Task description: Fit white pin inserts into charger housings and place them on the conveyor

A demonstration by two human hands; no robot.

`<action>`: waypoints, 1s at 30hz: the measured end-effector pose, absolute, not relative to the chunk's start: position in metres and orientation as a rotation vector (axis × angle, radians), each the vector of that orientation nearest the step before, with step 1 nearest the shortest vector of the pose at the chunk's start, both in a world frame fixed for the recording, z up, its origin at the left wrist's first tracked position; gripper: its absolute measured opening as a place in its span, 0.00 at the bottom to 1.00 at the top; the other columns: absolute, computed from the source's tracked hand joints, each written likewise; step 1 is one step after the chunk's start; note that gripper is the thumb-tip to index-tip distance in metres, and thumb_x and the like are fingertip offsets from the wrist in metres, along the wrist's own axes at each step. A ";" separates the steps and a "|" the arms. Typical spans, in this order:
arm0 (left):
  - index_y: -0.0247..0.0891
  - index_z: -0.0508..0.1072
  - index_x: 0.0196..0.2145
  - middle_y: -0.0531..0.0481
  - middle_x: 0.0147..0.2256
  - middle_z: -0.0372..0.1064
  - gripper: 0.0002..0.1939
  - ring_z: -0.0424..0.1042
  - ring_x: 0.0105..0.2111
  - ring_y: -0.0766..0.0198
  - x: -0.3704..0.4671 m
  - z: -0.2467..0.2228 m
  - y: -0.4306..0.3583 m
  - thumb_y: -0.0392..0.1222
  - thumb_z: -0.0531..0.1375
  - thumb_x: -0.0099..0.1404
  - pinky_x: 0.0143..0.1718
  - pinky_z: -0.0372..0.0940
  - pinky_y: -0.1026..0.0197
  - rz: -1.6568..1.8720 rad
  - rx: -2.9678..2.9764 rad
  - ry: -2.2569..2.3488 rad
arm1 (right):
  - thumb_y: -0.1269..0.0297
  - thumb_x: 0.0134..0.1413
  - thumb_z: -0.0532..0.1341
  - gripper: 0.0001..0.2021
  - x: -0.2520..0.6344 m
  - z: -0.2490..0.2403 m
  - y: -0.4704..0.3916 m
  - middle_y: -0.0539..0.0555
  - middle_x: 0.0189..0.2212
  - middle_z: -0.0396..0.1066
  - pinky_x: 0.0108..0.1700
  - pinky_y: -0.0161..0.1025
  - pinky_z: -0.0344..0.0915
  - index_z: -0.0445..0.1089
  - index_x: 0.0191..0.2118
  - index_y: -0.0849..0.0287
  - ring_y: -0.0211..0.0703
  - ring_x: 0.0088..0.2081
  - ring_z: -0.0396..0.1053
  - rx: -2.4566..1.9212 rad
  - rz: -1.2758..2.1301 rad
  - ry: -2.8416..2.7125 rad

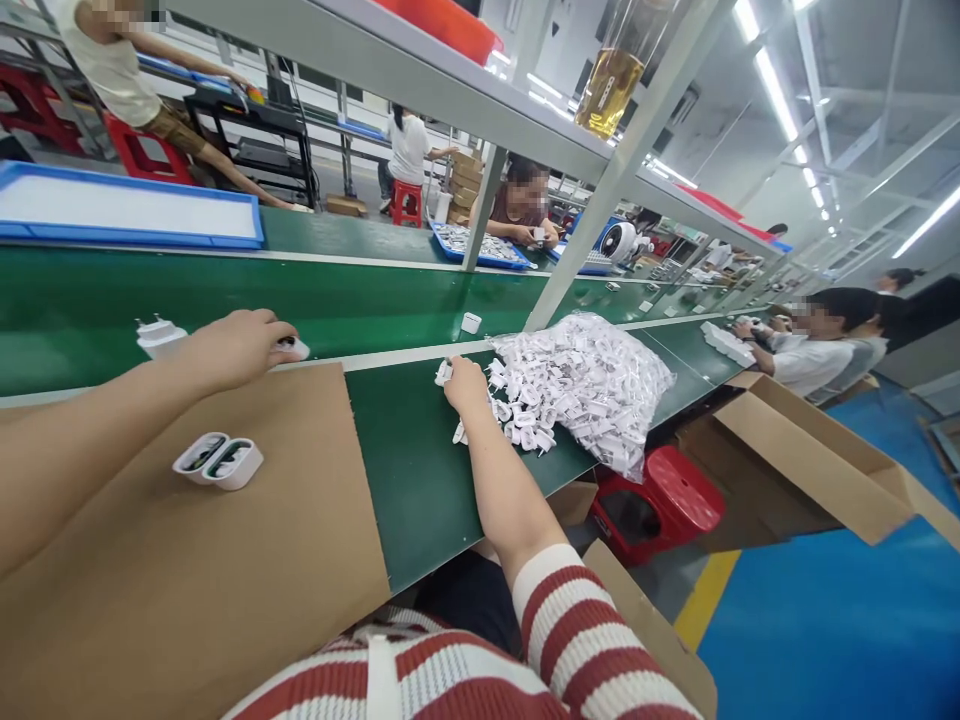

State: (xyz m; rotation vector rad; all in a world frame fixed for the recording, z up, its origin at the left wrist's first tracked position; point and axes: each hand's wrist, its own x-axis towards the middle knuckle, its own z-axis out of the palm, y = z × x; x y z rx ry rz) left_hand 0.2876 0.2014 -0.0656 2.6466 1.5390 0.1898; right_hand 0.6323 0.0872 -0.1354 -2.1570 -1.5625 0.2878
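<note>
My left hand [251, 345] is closed on a white plastic housing [297, 349] over the near edge of the green belt. Two open white housings [218, 461] with dark and green parts inside stand side by side on the brown cardboard [247, 550]. On the belt, behind my left wrist, lies a white plug piece [159, 335] with metal pins. My right hand [465, 388] has its fingers closed around a small white part [444, 372] at the left edge of a pile of white parts [525, 410]. That pile spills from a clear plastic bag [592, 380].
A single white piece [471, 323] lies on the green belt [375, 300]. Beyond are a blue-rimmed tray [127, 240], a slanted metal post [592, 240] and several people at work. A red stool [682, 490] and an open carton [817, 450] stand at the right.
</note>
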 end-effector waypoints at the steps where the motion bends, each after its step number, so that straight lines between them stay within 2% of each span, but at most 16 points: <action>1: 0.34 0.78 0.56 0.38 0.55 0.74 0.23 0.67 0.51 0.49 0.293 -0.068 0.183 0.54 0.58 0.75 0.52 0.63 0.56 0.195 2.653 1.489 | 0.75 0.61 0.63 0.20 0.632 -0.135 0.086 0.64 0.55 0.75 0.58 0.49 0.68 0.73 0.57 0.60 0.56 0.57 0.73 -2.130 0.294 -1.574; 3: 0.37 0.78 0.53 0.40 0.53 0.75 0.21 0.71 0.49 0.49 0.305 -0.076 0.140 0.54 0.57 0.74 0.47 0.64 0.56 0.186 2.657 1.350 | 0.67 0.61 0.67 0.20 0.628 -0.134 0.084 0.60 0.54 0.76 0.55 0.45 0.71 0.73 0.58 0.58 0.50 0.52 0.76 -2.013 0.378 -1.565; 5: 0.39 0.77 0.51 0.41 0.51 0.76 0.22 0.73 0.48 0.48 0.314 -0.088 0.096 0.56 0.54 0.74 0.47 0.64 0.53 0.191 2.622 1.238 | 0.60 0.55 0.72 0.24 0.619 -0.134 0.081 0.56 0.52 0.77 0.49 0.41 0.74 0.74 0.57 0.57 0.44 0.43 0.77 -1.784 0.626 -1.474; 8: 0.40 0.77 0.49 0.41 0.48 0.76 0.24 0.75 0.47 0.46 0.320 -0.109 0.047 0.58 0.51 0.74 0.46 0.65 0.50 0.203 2.537 1.214 | 0.56 0.44 0.77 0.26 0.604 -0.135 0.075 0.54 0.44 0.80 0.45 0.40 0.74 0.78 0.50 0.59 0.40 0.36 0.77 -1.367 1.079 -1.266; 11: 0.40 0.77 0.51 0.40 0.50 0.76 0.25 0.76 0.48 0.44 0.318 -0.127 0.027 0.60 0.50 0.74 0.48 0.66 0.49 0.378 2.421 1.265 | 0.50 0.44 0.77 0.22 0.587 -0.136 0.068 0.53 0.34 0.79 0.45 0.41 0.75 0.79 0.41 0.60 0.41 0.34 0.77 -1.158 1.341 -1.216; 13: 0.41 0.77 0.55 0.41 0.52 0.77 0.27 0.76 0.48 0.46 0.316 -0.134 0.023 0.63 0.52 0.74 0.49 0.66 0.50 0.520 2.317 1.255 | 0.50 0.46 0.76 0.21 0.577 -0.138 0.064 0.51 0.31 0.78 0.41 0.41 0.75 0.78 0.40 0.60 0.40 0.30 0.76 -1.145 1.404 -1.220; 17: 0.42 0.78 0.56 0.45 0.41 0.78 0.28 0.74 0.36 0.54 0.317 -0.141 0.021 0.65 0.57 0.72 0.40 0.65 0.55 0.655 2.089 1.262 | 0.59 0.49 0.75 0.17 0.561 -0.144 0.055 0.48 0.32 0.77 0.37 0.39 0.73 0.76 0.44 0.57 0.37 0.28 0.74 -1.335 1.196 -1.428; 21: 0.43 0.78 0.56 0.49 0.35 0.76 0.28 0.73 0.32 0.58 0.320 -0.147 0.018 0.65 0.61 0.69 0.35 0.63 0.58 0.707 1.935 1.278 | 0.66 0.55 0.72 0.08 0.553 -0.149 0.048 0.51 0.37 0.77 0.43 0.41 0.73 0.80 0.42 0.56 0.41 0.35 0.73 -1.505 0.721 -1.868; 24: 0.43 0.79 0.53 0.51 0.33 0.76 0.29 0.73 0.31 0.58 0.321 -0.152 0.018 0.67 0.63 0.67 0.34 0.63 0.59 0.727 1.859 1.279 | 0.74 0.57 0.67 0.12 0.551 -0.147 0.045 0.54 0.44 0.79 0.49 0.42 0.73 0.81 0.45 0.55 0.45 0.43 0.75 -1.487 0.614 -1.926; 26: 0.43 0.80 0.52 0.52 0.31 0.75 0.30 0.73 0.30 0.59 0.321 -0.155 0.019 0.69 0.64 0.65 0.33 0.63 0.60 0.734 1.834 1.279 | 0.74 0.60 0.65 0.14 0.549 -0.143 0.041 0.53 0.46 0.80 0.50 0.42 0.73 0.80 0.49 0.53 0.46 0.48 0.76 -1.414 0.621 -1.863; 30: 0.41 0.80 0.50 0.51 0.30 0.74 0.31 0.71 0.29 0.59 0.321 -0.156 0.020 0.70 0.65 0.64 0.31 0.63 0.60 0.770 1.813 1.264 | 0.68 0.65 0.65 0.13 0.541 -0.135 0.027 0.53 0.49 0.80 0.53 0.43 0.72 0.80 0.52 0.51 0.46 0.49 0.76 -1.225 0.586 -1.994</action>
